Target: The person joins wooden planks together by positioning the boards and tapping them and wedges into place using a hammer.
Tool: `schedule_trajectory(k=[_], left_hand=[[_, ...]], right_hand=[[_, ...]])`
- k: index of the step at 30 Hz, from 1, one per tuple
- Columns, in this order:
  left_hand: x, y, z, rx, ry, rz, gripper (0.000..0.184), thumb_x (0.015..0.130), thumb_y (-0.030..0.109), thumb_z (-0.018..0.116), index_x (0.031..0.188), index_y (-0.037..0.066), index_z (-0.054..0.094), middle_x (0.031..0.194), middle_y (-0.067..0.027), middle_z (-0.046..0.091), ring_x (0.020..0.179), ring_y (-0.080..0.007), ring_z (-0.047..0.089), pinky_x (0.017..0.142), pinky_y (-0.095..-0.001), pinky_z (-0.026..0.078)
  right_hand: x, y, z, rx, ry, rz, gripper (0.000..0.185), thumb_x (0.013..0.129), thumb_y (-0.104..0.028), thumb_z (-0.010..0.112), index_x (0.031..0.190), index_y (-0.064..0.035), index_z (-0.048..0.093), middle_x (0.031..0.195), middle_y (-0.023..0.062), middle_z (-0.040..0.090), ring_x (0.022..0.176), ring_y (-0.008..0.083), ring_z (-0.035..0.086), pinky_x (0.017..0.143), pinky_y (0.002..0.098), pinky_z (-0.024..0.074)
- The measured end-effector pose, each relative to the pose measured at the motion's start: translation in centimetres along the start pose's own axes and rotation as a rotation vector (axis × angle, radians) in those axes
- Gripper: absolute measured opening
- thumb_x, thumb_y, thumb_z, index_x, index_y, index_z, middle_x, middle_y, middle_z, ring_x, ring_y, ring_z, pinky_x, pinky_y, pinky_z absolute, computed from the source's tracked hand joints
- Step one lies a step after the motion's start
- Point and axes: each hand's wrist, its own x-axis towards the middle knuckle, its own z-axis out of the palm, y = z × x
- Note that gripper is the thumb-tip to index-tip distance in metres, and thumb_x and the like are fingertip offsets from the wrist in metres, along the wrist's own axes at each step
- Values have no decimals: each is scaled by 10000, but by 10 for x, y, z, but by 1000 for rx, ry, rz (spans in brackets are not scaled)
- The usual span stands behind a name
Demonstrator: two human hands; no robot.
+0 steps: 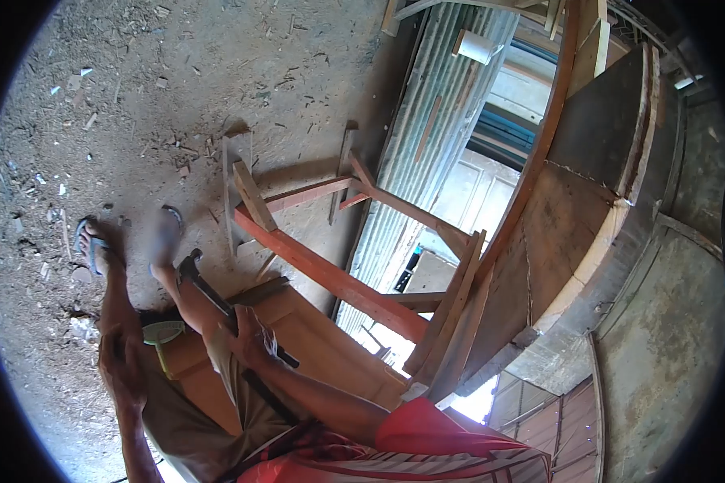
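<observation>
My right hand is closed around the dark handle of a hammer, which lies across my right leg with its head towards my right foot. At the left, my left hand rests on my left knee, its fingers lying over it and nothing visible in them. Between my legs is a rounded green item with a yellow-green edge, too unclear to name. Behind the hammer is a brown wooden panel. A dark bar lies by my lap.
A red-painted wooden frame on trestle supports stands to the right of my legs. Beyond it are corrugated metal sheeting and a large curved wooden structure. Wood scraps litter the dirt floor.
</observation>
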Motion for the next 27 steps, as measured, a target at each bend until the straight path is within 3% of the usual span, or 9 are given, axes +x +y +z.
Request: schedule_trajectory(k=[8,10,12,16,20,21,23,24,27], left_hand=[[-17,-31,3,36,117,11,421,969,244,637,1257,-62,610,1243,-268,629,1183,-389,604,1034,-442,469],[-25,-65,-2,342,92,221,474,953,284,667,1255,-77,608,1222,-274,644,1166,-384,625,1015,-437,485],[-45,-8,-52,37,-69,87,515,937,316,672,1251,-88,611,1190,-278,661,1126,-383,652,981,-440,507],[-39,11,-101,0,-1,-25,519,924,334,656,1239,-78,628,1159,-264,689,1090,-364,676,941,-428,526],[-15,102,-150,112,21,105,510,912,320,682,1223,-82,644,1152,-263,705,1090,-343,687,954,-413,525],[2,113,-152,-62,45,64,496,904,308,690,1209,-82,655,1180,-252,704,1115,-331,683,962,-402,521],[47,148,-163,23,45,255,392,913,300,666,1140,-20,684,1011,-124,709,917,-218,662,798,-345,524],[65,176,-177,86,9,379,338,916,293,666,1121,25,691,920,-38,693,810,-118,633,677,-302,519],[33,340,-191,-160,43,266,382,945,330,655,1192,37,654,1051,-55,694,940,-170,671,792,-329,542]], right_hand=[[-31,-30,-38,176,-182,44,386,911,-343,669,1168,-65,594,1058,227,675,1031,453,647,845,528,509],[-53,-33,-54,285,-103,-80,355,908,-340,672,1126,-63,629,1016,229,689,1019,449,661,828,515,514],[-82,-71,-131,261,-171,-111,369,903,-365,690,1110,-62,646,999,232,685,975,455,664,800,506,519],[-130,-122,-252,553,-63,-274,330,911,-329,735,1049,-40,658,900,187,682,813,340,679,732,439,528],[-151,-136,-341,835,47,-255,265,927,-260,734,1021,-24,656,827,98,656,754,178,625,694,358,512],[-152,-137,-365,902,119,-264,251,936,-248,719,1030,-26,653,821,74,646,743,148,599,680,338,501],[-141,-123,-409,999,262,-316,229,958,-239,683,1033,-27,641,801,39,626,708,106,563,643,300,477],[-133,-110,-427,1029,338,-357,223,973,-241,661,1027,-27,631,787,27,616,684,94,554,621,283,465],[-110,-83,-519,1260,478,-413,272,1004,-304,611,983,-33,592,706,-6,546,611,75,512,551,266,420]])
